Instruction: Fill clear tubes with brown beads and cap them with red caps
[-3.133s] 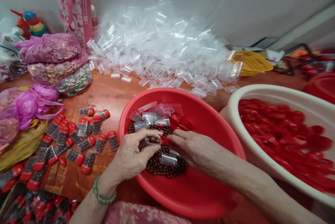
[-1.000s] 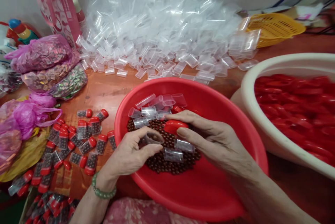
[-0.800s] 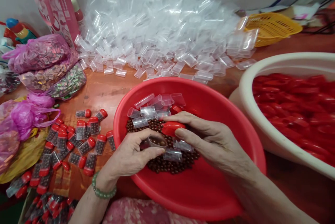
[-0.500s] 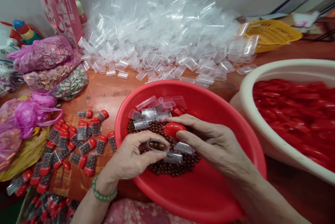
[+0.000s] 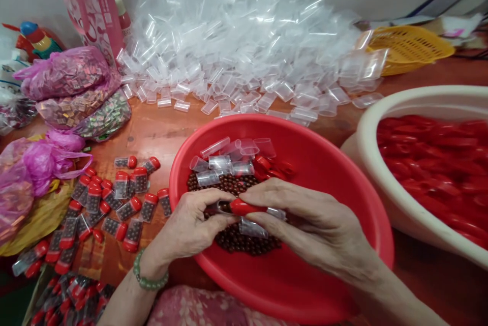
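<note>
Above the red basin (image 5: 324, 260), my left hand (image 5: 198, 224) is closed round a clear plastic tube (image 5: 221, 207) with dark brown beads inside. Between thumb and fingers, my right hand (image 5: 308, 219) pinches a red plastic cap (image 5: 244, 207), which meets the tube's open end. Whether the cap is seated there I cannot tell. Beneath the hands lie loose brown beads (image 5: 247, 244). Several clear tubes (image 5: 220, 164) rest on the beads at the basin's far side, beside a few loose red caps (image 5: 272, 167).
A large heap of clear tubes (image 5: 236, 51) lies behind the basin. Red-capped tubes of beads (image 5: 122, 183) are scattered at the left, near pink bags (image 5: 68, 71). At the right stands a white tub (image 5: 368, 127) of red caps, with a yellow basket (image 5: 415, 46) behind it.
My right hand has brought the red cap down and left to the tube's mouth. The left hand still grips the tube. The whole view has shifted slightly.
</note>
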The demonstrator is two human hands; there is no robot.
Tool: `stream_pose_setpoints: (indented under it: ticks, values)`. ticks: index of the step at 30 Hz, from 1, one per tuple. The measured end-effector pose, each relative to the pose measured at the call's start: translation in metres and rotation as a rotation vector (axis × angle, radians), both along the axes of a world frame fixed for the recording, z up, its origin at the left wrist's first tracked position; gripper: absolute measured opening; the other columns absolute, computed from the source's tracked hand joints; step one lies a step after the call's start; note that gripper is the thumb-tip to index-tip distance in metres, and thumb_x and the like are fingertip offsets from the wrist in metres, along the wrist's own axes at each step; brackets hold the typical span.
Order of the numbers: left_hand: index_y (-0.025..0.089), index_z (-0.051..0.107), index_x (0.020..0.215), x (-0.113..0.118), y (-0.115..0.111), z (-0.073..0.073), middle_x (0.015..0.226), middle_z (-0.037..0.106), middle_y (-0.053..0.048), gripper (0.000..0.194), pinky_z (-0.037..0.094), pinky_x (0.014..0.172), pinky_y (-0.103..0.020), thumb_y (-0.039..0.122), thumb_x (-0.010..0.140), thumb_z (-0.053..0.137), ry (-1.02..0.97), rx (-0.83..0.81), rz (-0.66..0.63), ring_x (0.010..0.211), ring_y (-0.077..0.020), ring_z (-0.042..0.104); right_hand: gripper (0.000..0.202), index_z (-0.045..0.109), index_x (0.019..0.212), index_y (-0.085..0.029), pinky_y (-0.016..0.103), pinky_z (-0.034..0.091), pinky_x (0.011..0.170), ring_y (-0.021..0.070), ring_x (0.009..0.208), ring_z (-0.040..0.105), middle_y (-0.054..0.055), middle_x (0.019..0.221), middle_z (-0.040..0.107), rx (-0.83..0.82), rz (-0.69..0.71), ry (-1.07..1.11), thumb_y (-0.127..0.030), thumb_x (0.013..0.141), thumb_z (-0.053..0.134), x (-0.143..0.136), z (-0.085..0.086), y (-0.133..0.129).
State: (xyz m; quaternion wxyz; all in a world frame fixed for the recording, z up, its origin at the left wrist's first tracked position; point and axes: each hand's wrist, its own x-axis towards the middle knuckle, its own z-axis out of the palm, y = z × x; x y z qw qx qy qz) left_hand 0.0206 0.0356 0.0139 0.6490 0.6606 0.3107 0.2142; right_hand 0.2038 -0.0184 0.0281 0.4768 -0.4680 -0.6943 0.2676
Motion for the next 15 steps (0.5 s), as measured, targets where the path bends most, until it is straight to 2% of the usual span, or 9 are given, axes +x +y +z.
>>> stream_pose_setpoints:
  ticks: [8,11,15]
  values:
    - [0.016,0.07,0.098,0.001,0.003,-0.002,0.094,0.071,-0.003,0.017,0.046,0.081,-0.025,0.018,0.084,0.062,0.047,-0.042,0.016,0.088,-0.0154,0.061,0.027,0.067,0.107,-0.026,0.021,0.057,0.065,0.0134,0.075,0.069,0.003,0.09,0.07,0.032,0.01,-0.184,-0.011,0.085,0.062,0.006,0.002,-0.005]
    - [0.015,0.069,0.097,0.0,0.004,-0.002,0.096,0.07,-0.004,0.016,0.045,0.083,-0.026,0.02,0.083,0.062,0.057,-0.069,0.04,0.09,-0.0158,0.061,0.025,0.067,0.106,-0.026,0.022,0.058,0.066,0.0142,0.076,0.069,0.002,0.09,0.071,-0.008,-0.055,-0.219,-0.015,0.084,0.065,0.015,0.002,-0.01]
    - [0.015,0.068,0.095,0.001,0.005,-0.001,0.094,0.068,-0.004,0.015,0.045,0.083,-0.027,0.02,0.082,0.062,0.052,-0.115,0.05,0.089,-0.0158,0.06,0.016,0.069,0.099,-0.025,0.026,0.059,0.066,0.017,0.074,0.07,0.002,0.086,0.073,-0.08,-0.201,-0.088,-0.023,0.083,0.067,0.013,-0.004,-0.013]
